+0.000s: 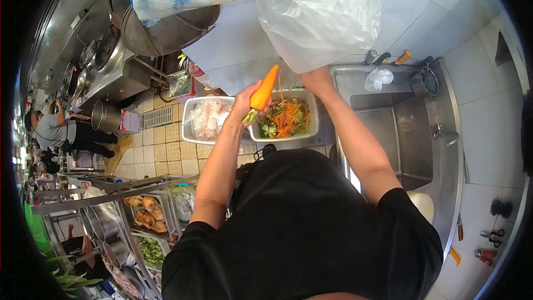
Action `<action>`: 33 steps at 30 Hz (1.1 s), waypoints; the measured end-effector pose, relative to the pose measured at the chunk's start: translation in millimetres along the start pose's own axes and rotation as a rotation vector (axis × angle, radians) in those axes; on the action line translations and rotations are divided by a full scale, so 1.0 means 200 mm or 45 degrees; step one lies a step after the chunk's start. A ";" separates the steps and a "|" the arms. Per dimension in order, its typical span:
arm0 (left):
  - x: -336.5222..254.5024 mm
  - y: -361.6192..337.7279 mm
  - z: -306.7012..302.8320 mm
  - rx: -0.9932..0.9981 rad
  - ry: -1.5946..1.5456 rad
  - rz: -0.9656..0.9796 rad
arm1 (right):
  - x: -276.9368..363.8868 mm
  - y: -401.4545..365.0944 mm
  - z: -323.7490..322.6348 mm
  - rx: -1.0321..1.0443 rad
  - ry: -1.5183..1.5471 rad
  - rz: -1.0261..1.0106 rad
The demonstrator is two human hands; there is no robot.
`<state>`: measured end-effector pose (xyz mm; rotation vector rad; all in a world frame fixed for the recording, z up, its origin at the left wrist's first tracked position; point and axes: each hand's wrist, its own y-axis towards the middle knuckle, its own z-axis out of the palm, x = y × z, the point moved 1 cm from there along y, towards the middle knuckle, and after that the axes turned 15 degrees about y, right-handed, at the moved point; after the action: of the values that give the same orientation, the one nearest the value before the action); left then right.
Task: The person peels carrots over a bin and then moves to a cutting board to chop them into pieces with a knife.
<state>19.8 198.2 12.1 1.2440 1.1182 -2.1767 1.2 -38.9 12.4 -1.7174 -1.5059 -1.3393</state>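
My left hand point(243, 104) is closed round an orange carrot point(264, 91), with its green stem end towards me and its tip pointing up and away. A thin curl of peel point(281, 88) hangs just right of the carrot. My right hand point(318, 81) is level with the carrot's upper part; a hanging clear plastic bag point(322, 16) covers its fingers, and I cannot tell what they hold. Under both hands stands a white tub point(315, 128) with orange peelings point(288, 125) and green vegetable scraps. Beside it, a second white tub point(186, 139) contains a pale plastic-wrapped heap point(208, 119).
A metal sink point(383, 144) with a tap point(444, 133) is on my right; several knife handles point(383, 58) stand behind it. On the left, a rack point(127, 191) carries trays of poultry point(147, 211) and chopped greens point(150, 250). Another person point(55, 130) is by the stoves.
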 end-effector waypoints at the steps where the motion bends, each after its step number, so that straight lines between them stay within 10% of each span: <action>1: 0.00 0.01 -0.01 0.020 -0.005 0.039 | -0.01 0.02 -0.01 -0.082 -0.048 -0.010; 5: -0.03 0.05 0.00 -0.009 0.021 0.103 | 0.20 -0.12 0.04 -0.001 0.051 0.029; 7: -0.03 0.06 0.03 -0.052 0.051 0.068 | 0.33 -0.19 0.06 0.446 0.109 0.290; 17: -0.10 -0.10 0.07 -0.020 0.015 0.102 | 0.05 -0.04 -0.05 -0.169 -0.096 0.069; 33: -0.08 0.05 0.07 -0.104 -0.212 0.088 | 0.44 -0.22 0.06 0.376 -0.066 0.076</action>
<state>26.5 180.0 24.6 1.0308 1.0689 -2.1172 -43.8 22.9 75.0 -1.6045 -1.5783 -0.9915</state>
